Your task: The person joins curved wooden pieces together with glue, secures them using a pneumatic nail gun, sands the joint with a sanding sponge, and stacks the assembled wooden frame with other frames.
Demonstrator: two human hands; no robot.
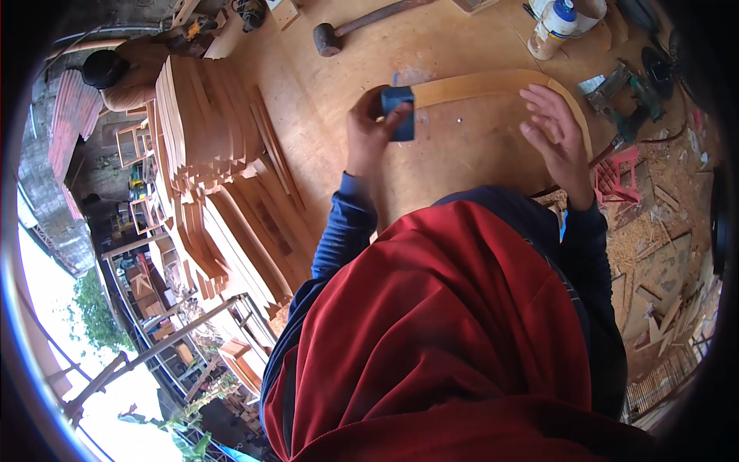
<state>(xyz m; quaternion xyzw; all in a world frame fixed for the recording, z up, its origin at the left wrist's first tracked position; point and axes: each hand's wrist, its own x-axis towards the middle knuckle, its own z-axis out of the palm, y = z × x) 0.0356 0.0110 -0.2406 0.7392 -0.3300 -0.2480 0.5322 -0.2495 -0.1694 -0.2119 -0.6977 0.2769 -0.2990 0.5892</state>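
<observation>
My left hand (369,131) is closed round a dark blue block (399,113), held at the left end of a curved wooden piece (485,83). The thumb lies across the block's face. That curved piece lies on the plywood table (454,154) and bends round toward the right edge. My right hand (556,131) is raised over the right part of the curve, its fingers spread and nothing in it. Whether the block touches the wood cannot be made out.
A mallet (329,38) and a glue bottle (552,29) stand at the table's far side. Tall stacks of cut wood (204,115) fill the left, near a person in a dark cap (105,69). Green clamps or tools (627,100) and a red plastic stool (617,177) are at right.
</observation>
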